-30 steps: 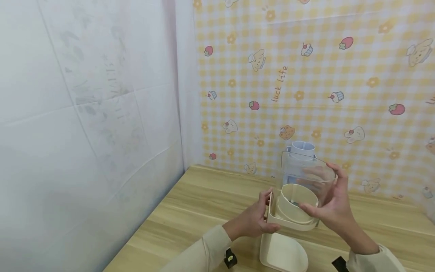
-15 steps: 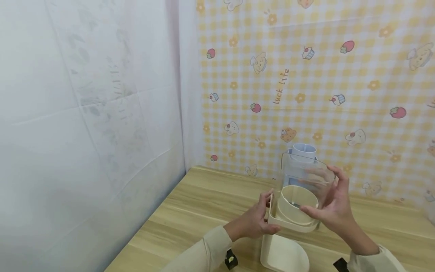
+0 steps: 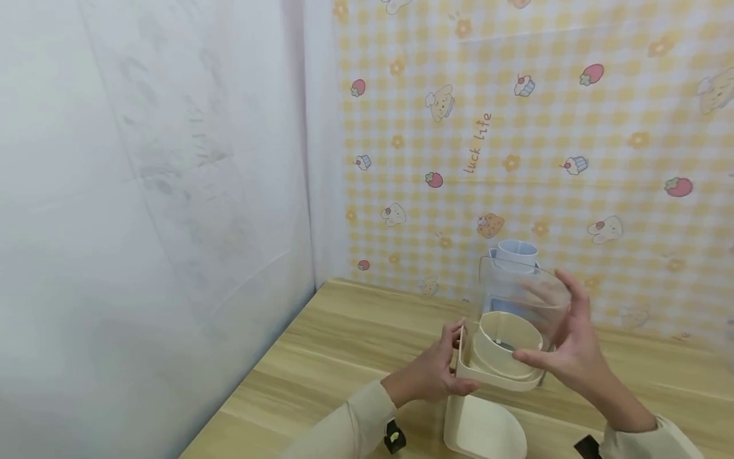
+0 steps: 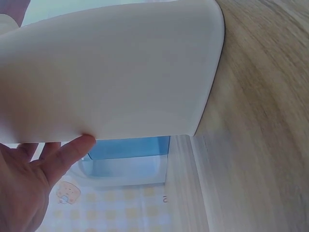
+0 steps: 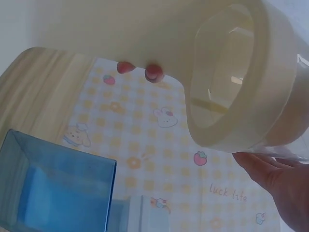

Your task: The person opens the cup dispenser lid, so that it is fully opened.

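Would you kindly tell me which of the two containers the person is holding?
The cream container, held by the left hand and right hand; the blue container is behind, in neither hand.

sleeves point(image 3: 362, 414): cream; left wrist piece point(image 3: 397, 447): black, yellow mark point(image 3: 394, 437); right wrist piece point(image 3: 587, 447): black

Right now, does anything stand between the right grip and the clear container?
Nothing visible does: the right grip holds the clear container directly, while the left grip holds the cream holder by its left side. The blue unit stands behind the clear container, not in between.
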A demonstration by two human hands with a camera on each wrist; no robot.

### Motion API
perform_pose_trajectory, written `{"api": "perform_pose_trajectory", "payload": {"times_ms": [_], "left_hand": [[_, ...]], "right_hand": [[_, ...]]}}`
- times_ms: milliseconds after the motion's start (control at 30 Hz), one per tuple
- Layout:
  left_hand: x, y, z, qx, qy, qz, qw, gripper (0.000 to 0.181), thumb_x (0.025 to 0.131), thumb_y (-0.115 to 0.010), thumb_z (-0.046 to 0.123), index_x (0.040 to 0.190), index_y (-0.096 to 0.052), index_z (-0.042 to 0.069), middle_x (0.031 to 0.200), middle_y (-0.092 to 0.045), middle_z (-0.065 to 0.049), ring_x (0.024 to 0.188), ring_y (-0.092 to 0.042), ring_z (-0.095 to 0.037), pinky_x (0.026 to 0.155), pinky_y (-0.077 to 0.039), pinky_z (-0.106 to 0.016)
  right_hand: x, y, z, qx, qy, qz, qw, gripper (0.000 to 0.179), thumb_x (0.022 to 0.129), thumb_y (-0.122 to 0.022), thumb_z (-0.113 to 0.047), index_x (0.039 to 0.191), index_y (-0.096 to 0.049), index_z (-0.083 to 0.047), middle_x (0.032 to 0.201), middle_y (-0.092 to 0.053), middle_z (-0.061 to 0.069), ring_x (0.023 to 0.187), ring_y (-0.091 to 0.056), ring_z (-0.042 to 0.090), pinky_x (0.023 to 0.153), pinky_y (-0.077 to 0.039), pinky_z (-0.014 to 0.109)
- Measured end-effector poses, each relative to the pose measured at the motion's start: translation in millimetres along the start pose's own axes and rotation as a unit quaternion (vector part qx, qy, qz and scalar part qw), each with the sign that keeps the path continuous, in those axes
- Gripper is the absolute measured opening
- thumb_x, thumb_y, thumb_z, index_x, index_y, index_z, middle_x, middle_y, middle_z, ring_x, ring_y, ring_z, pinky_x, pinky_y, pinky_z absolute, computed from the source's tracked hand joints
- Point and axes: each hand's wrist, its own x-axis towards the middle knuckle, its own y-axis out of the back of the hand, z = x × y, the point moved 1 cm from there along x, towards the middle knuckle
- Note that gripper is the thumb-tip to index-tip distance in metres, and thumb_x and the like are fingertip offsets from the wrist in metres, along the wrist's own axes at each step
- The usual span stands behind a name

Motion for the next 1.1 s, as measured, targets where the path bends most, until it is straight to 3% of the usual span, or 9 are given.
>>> {"api": "perform_pose_trajectory", "payload": {"times_ms": [200, 300, 467, 533, 700, 867, 1100], "left_hand": [[-0.8, 5.2, 1.4, 0.022, -0.006, 0.0, 0.9998, 0.099, 0.09, -0.073, 0.021, 0.154, 0.003, 0.02, 0.145, -0.039, -0.006, 0.121, -0.044, -0.006, 0.081, -0.051, -0.016], [-0.6, 5.4, 1.3, 0.026, -0.002, 0.005, 0.9996, 0.101, 0.088, -0.075, 0.018, 0.154, 0.002, 0.019, 0.143, -0.041, -0.007, 0.12, -0.045, -0.006, 0.079, -0.051, -0.016], [-2.1, 1.9, -0.4, 0.021, 0.004, 0.007, 0.9998, 0.103, 0.086, -0.076, 0.02, 0.154, 0.001, 0.021, 0.143, -0.042, -0.008, 0.12, -0.046, -0.006, 0.08, -0.051, -0.015], [-3.5, -0.5, -1.6, 0.016, 0.005, 0.006, 0.9998, 0.103, 0.086, -0.076, 0.021, 0.154, 0.001, 0.022, 0.143, -0.042, -0.008, 0.12, -0.046, -0.006, 0.08, -0.051, -0.015], [-3.7, -2.6, -3.0, 0.017, -0.007, -0.004, 0.9998, 0.102, 0.087, -0.074, 0.02, 0.154, 0.002, 0.019, 0.145, -0.041, -0.01, 0.121, -0.046, -0.006, 0.08, -0.05, -0.014], [-0.9, 0.7, -3.9, 0.036, -0.017, -0.006, 0.9992, 0.101, 0.087, -0.074, 0.021, 0.153, 0.003, 0.016, 0.147, -0.04, -0.011, 0.123, -0.046, -0.009, 0.08, -0.05, -0.013], [2.4, 3.0, -4.9, 0.015, -0.014, -0.006, 0.9998, 0.103, 0.086, -0.074, 0.019, 0.154, 0.003, 0.018, 0.15, -0.037, -0.011, 0.125, -0.044, -0.009, 0.083, -0.05, -0.015]], "right_hand": [[3.7, -0.6, 3.2, -0.056, -0.013, 0.02, 0.9982, 0.108, 0.065, -0.072, 0.031, 0.148, -0.009, -0.001, 0.14, -0.05, 0.025, 0.117, -0.063, 0.028, 0.097, -0.049, 0.031], [3.7, -1.3, 3.4, -0.072, -0.033, 0.045, 0.9959, 0.102, 0.067, -0.068, 0.032, 0.146, -0.013, -0.001, 0.138, -0.054, 0.022, 0.112, -0.066, 0.026, 0.099, -0.048, 0.03], [-0.7, -2.4, 2.0, -0.108, -0.059, 0.079, 0.9893, 0.097, 0.069, -0.066, 0.03, 0.145, -0.016, -0.002, 0.136, -0.055, 0.016, 0.107, -0.067, 0.022, 0.092, -0.052, 0.027], [-2.9, -3.2, 2.8, -0.106, -0.047, 0.079, 0.9901, 0.098, 0.068, -0.068, 0.03, 0.145, -0.016, -0.001, 0.136, -0.054, 0.017, 0.107, -0.067, 0.023, 0.091, -0.053, 0.027], [-4.5, -5.5, 5.4, -0.039, 0.02, 0.068, 0.9967, 0.103, 0.061, -0.069, 0.034, 0.143, -0.014, 0.005, 0.136, -0.05, 0.026, 0.11, -0.064, 0.03, 0.095, -0.051, 0.034], [-0.3, -7.4, 7.6, 0.007, 0.066, 0.061, 0.9959, 0.105, 0.057, -0.072, 0.034, 0.141, -0.016, 0.008, 0.136, -0.046, 0.031, 0.115, -0.061, 0.034, 0.098, -0.049, 0.039], [3.1, -7.9, 7.1, -0.03, 0.089, 0.079, 0.9925, 0.101, 0.057, -0.083, 0.024, 0.135, -0.02, 0.011, 0.134, -0.047, 0.028, 0.12, -0.057, 0.033, 0.095, -0.051, 0.036]]}}
